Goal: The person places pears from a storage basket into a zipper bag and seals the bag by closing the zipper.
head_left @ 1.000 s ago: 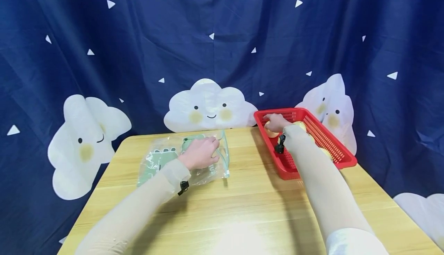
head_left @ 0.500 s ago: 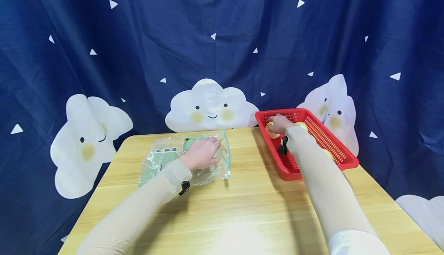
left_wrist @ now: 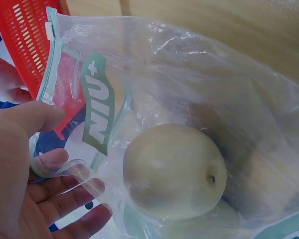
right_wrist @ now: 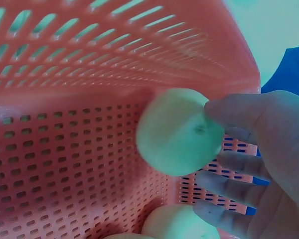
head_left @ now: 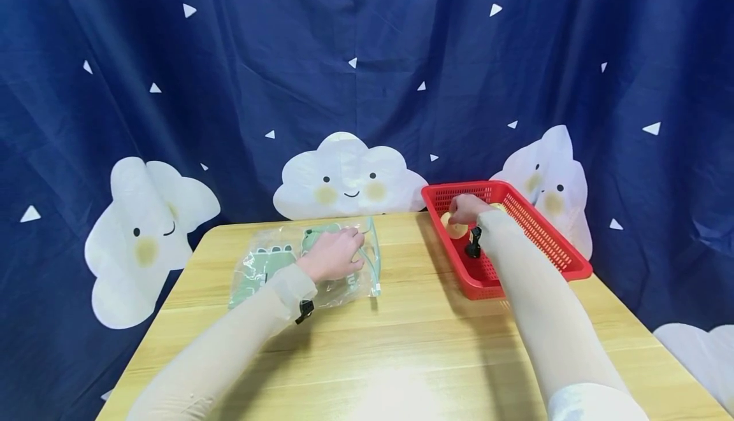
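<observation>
In the head view my left hand (head_left: 332, 254) is at the mouth of a clear zip bag (head_left: 332, 295) lying on the table. Its thumb and index finger pinch the bag's edge, as the left wrist view shows, and the other fingers spread below. Inside the bag sits a round pale-yellow pear (left_wrist: 172, 172) with a short dark stem; another pale round shape shows under it. My right hand (head_left: 467, 209) reaches into the red basket (head_left: 438, 242). There it holds a pear (right_wrist: 177, 132) at the basket's corner between thumb and fingers.
More pears (right_wrist: 177, 221) lie in the basket beside the right hand. The wooden table (head_left: 373, 344) runs beneath both arms. A dark blue curtain (head_left: 344, 90) with clouds hangs behind its far edge.
The right hand has moved slightly toward me and right inside the basket, and the pear at its fingers has shifted with it. The left hand and the bag look almost still.
</observation>
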Motion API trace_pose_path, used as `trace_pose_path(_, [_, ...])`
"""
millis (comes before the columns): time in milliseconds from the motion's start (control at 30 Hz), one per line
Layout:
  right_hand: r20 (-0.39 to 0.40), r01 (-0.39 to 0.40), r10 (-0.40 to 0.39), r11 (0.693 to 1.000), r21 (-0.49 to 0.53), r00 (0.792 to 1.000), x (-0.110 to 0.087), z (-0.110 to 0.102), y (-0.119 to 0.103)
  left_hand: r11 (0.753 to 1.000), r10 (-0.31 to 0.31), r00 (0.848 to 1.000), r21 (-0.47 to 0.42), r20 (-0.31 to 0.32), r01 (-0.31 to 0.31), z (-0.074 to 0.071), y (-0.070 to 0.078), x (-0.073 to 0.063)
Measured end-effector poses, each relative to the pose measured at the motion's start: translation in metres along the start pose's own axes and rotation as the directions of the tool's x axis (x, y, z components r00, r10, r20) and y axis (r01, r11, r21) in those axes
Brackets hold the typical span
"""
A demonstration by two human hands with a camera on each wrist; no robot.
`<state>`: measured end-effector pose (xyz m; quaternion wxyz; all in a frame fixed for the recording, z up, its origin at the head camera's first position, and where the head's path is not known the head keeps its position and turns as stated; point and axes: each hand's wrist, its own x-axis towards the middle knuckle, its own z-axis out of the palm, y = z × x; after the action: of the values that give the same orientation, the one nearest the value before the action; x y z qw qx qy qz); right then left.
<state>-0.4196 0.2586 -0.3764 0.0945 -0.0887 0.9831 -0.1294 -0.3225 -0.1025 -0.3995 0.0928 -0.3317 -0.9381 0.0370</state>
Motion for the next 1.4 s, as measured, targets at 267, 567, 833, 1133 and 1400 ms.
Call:
trace_pose_path(267, [0.056,-0.045,0.041,0.996,0.074,0.998,0.000,0.006,0.002,1.000,-0.007,1.000,-0.011,0.029,0.007,-0.002,0.003,-0.002])
trace_pose_path(567, [0.150,0.038,-0.053,0.994,0.107,0.987,-0.004,0.004,0.004,1.000,-0.008,0.999,0.000,0.033,0.008,-0.001,0.002,-0.001])
trace_pose_path(833, [0.221,0.070,-0.089,0.993,0.094,0.971,-0.004,0.007,0.009,1.000,-0.002,0.999,0.007,0.036,0.001,-0.001,0.002,-0.001])
trace_pose_path(1133, [0.228,0.037,-0.047,0.998,0.049,0.972,-0.010,0.010,0.003,1.000,0.007,1.000,0.004,0.020,-0.007,0.002,0.001,-0.003])
trace_pose_path(1400, [0.249,0.066,-0.078,0.996,0.055,0.965,-0.015,0.009,0.012,1.000,0.009,0.999,-0.024,0.033,-0.009,0.000,0.001,0.000])
